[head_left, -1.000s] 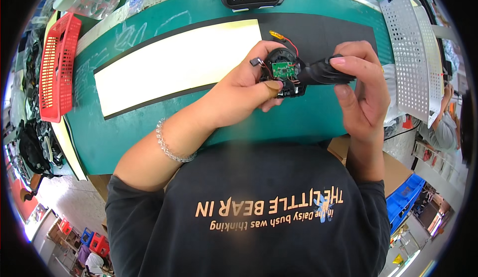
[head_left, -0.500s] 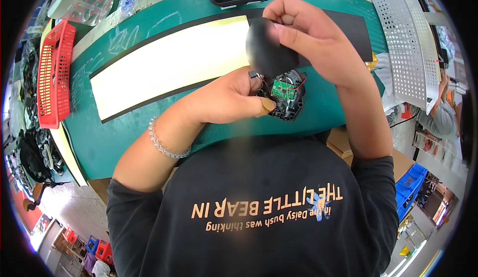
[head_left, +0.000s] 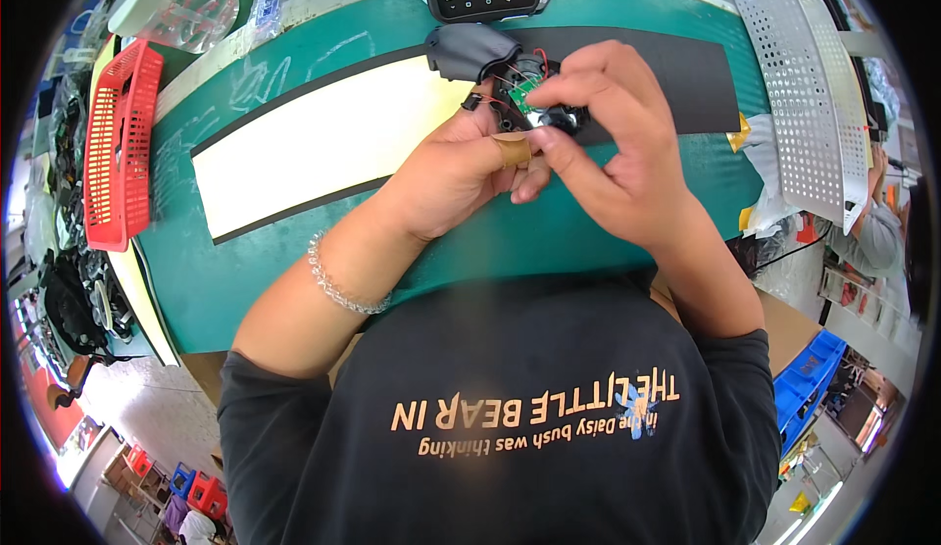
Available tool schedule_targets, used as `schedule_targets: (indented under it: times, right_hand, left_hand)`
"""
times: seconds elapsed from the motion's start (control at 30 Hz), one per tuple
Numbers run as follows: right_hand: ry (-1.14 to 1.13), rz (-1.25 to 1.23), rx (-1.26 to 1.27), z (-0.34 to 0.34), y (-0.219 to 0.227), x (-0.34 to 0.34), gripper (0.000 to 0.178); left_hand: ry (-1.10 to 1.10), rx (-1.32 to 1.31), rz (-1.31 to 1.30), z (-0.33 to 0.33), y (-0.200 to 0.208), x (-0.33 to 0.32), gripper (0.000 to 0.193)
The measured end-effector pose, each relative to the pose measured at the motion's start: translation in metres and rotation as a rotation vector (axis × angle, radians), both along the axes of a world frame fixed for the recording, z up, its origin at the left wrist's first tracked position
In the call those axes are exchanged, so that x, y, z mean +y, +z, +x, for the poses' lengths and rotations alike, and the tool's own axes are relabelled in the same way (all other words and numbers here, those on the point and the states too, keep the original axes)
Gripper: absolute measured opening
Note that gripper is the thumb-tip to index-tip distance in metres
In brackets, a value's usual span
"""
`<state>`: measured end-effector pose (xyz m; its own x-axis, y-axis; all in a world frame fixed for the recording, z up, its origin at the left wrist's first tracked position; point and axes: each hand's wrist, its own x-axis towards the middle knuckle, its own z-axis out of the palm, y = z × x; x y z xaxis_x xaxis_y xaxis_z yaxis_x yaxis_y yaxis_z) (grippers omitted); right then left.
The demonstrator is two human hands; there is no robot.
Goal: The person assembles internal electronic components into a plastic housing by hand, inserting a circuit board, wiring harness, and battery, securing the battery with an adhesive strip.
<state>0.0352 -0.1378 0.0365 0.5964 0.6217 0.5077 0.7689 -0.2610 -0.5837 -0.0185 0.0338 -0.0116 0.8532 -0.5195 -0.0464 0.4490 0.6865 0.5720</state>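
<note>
Black gadget held over green surface — left side clasped by left hand, fingers curled | right side met by right hand, fingers narrowly parted — grip cannot be told

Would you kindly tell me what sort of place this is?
Probably an assembly workshop, judging by the green workbench, the exposed circuit board and the red basket.

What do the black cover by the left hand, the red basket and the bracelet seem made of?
Black cover: probably plastic, matte, with soft, dull highlights and a moulded curve.
Red basket: likely plastic, slightly glossy, its slotted walls evenly coloured.
Bracelet: clear, shiny beads, glass or plastic; can't tell.
</note>
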Motion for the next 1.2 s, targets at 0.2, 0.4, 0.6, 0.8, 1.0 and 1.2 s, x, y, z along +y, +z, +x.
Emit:
schedule_targets:
  times: [0.2,0.4,0.6,0.8,1.0,1.2]
  right_hand:
    - [-0.009,-0.136,-0.067,-0.005,0.008,0.015,0.019]
    - [0.066,-0.156,0.067,0.001,0.012,0.022,0.02]
    - [0.04,-0.241,0.059,0.001,0.019,0.02,0.016]
    - [0.041,-0.264,-0.084,0.006,0.015,0.012,0.015]
    - [0.073,-0.187,-0.243,0.006,0.007,0.009,0.013]
    - [0.053,-0.077,-0.335,0.007,-0.001,0.013,0.015]
  left_hand:
    - [0.163,-0.097,0.344,-0.007,0.002,-0.011,0.021]
    - [0.133,-0.118,0.501,-0.004,-0.001,-0.008,0.023]
    - [0.278,-0.241,0.462,-0.007,0.003,-0.011,0.064]
    - [0.017,-0.123,0.213,-0.004,0.01,0.001,0.072]
    - [0.046,-0.068,-0.147,0.0,0.002,0.0,0.056]
    - [0.13,-0.054,-0.284,0.003,0.008,0.0,0.066]
